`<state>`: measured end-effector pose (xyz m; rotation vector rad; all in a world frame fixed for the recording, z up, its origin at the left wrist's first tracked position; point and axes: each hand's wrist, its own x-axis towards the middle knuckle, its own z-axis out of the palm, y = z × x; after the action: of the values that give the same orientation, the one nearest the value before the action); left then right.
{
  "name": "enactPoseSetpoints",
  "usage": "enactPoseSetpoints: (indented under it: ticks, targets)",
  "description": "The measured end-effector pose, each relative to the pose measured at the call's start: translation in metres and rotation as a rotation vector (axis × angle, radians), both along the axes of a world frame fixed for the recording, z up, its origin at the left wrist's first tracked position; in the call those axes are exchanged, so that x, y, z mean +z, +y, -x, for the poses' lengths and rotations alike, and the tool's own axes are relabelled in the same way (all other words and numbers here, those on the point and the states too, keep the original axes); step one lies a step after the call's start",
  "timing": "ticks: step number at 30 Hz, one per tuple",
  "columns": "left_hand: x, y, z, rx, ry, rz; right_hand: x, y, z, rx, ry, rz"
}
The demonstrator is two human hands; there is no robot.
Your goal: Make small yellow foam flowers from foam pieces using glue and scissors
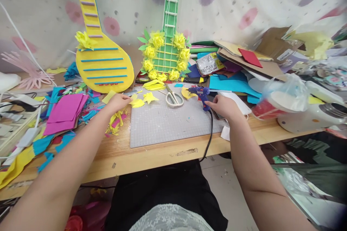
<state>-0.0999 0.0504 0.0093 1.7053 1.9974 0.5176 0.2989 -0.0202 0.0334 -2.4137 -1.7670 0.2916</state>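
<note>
Left hand (pixel 119 101), fingertips drawn narrow, meets yellow paper petals (pixel 137 103) left of center frame, its hold unclear; right hand (pixel 222 105) touches a blue glue gun (pixel 205 98) right of center, grip likewise indistinct

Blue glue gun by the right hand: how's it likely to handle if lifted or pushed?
The blue glue gun looks like moulded plastic, so probably stiff and fairly light. Its black cord runs down over the table edge, so it may drag or twist the gun. The narrow handle suggests it could tip if nudged.
</note>
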Motion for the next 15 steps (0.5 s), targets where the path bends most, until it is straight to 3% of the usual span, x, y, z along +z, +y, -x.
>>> enactPoseSetpoints:
  ticks: [4,9,15]
  targets:
    - [0.000,-0.001,0.000,-0.020,0.026,-0.059,-0.013,0.012,-0.002,0.013,-0.022,-0.163]
    - [-0.005,-0.003,-0.001,0.049,-0.042,-0.133,-0.029,0.032,0.002,0.102,0.210,-0.132]
    - [-0.004,-0.007,-0.013,0.089,-0.189,-0.221,-0.052,0.048,0.008,-0.056,0.507,-0.270]
